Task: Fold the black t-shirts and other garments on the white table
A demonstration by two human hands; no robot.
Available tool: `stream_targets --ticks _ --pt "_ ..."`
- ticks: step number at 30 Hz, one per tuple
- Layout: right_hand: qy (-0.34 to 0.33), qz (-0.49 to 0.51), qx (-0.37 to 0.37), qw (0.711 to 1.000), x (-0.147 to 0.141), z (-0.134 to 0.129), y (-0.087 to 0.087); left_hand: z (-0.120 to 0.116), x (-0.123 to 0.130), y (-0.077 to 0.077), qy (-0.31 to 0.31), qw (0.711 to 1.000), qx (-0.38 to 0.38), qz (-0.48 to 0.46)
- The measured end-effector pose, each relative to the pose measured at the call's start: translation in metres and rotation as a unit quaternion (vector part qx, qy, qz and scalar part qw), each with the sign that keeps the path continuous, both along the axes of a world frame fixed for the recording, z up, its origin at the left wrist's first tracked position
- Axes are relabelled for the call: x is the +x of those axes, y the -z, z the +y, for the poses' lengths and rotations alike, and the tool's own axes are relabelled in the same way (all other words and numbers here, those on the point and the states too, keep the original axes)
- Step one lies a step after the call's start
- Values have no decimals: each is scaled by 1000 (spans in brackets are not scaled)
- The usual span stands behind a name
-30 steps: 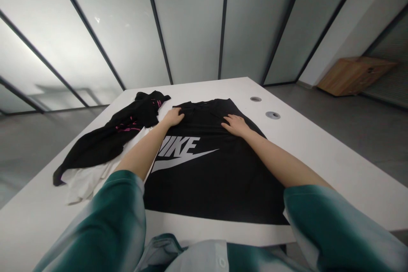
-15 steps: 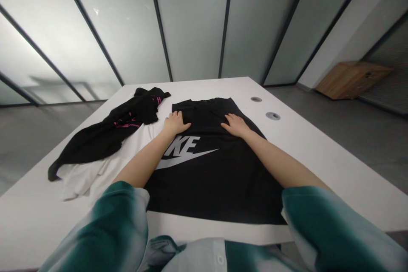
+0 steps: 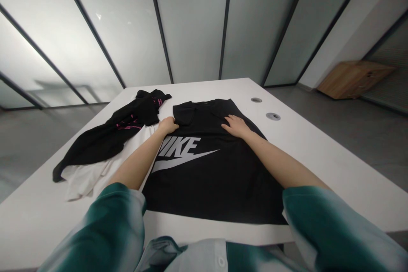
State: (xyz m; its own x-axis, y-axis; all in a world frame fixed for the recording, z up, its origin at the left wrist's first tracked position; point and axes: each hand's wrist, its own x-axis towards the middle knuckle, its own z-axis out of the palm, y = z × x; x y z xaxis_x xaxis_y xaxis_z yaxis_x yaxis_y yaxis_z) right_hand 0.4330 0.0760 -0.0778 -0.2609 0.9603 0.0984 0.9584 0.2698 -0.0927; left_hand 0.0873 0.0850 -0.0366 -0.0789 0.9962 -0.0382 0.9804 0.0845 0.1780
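Observation:
A black T-shirt with a large grey-white logo lies spread out on the white table, its collar at the far end and its hem toward me. At its left edge, just below the sleeve, my left hand is closed, fingers curled on the fabric. My right hand rests flat on the upper right of the shirt with its fingers stretched out. Both sleeves lie folded in over the body of the shirt.
Left of the shirt, a crumpled black garment with pink print lies partly over a white garment. Two round grommets are set in the white table on the right. A wooden cabinet stands on the floor beyond.
My left hand has slid left from the shirt's upper front to its edge, and its fingers have curled in. My right hand stays in place.

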Motion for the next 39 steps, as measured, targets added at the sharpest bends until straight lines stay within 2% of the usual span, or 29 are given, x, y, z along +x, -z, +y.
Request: stream_targets --ticks 6,11,15,19,22,25,27,29,32,34,36,39 --pt "6 2 6 1000 -1 1 1 -6 -5 0 -18 998 49 -26" --pt "5 0 2 1000 -4 -1 -1 -19 -5 -1 -21 993 87 83" --pt "-1 5 4 1000 -5 -1 -1 -29 -4 -2 30 983 101 153" --pt "-4 8 4 1000 -5 0 0 -35 -3 -11 62 981 59 174" --pt "-1 9 2 1000 -5 -1 0 -31 6 -20 137 978 75 139" --pt "3 20 25 999 -5 -4 -1 -18 25 -19 202 968 122 81" --pt "14 24 51 998 -5 -6 -2 -9 39 -11 182 973 125 66" --pt "36 18 51 998 -5 -7 -3 -3 49 1 139 985 84 64" --pt "58 0 0 998 -7 -8 -5 0 54 17 106 993 5 59" --pt "59 -6 -23 998 -8 -8 -6 -3 53 22 110 992 -12 54" --pt "59 -7 -24 998 -9 -10 -8 -9 51 22 109 993 6 54" --pt "58 -9 14 998 -12 -15 -12 -20 53 15 103 988 94 67"
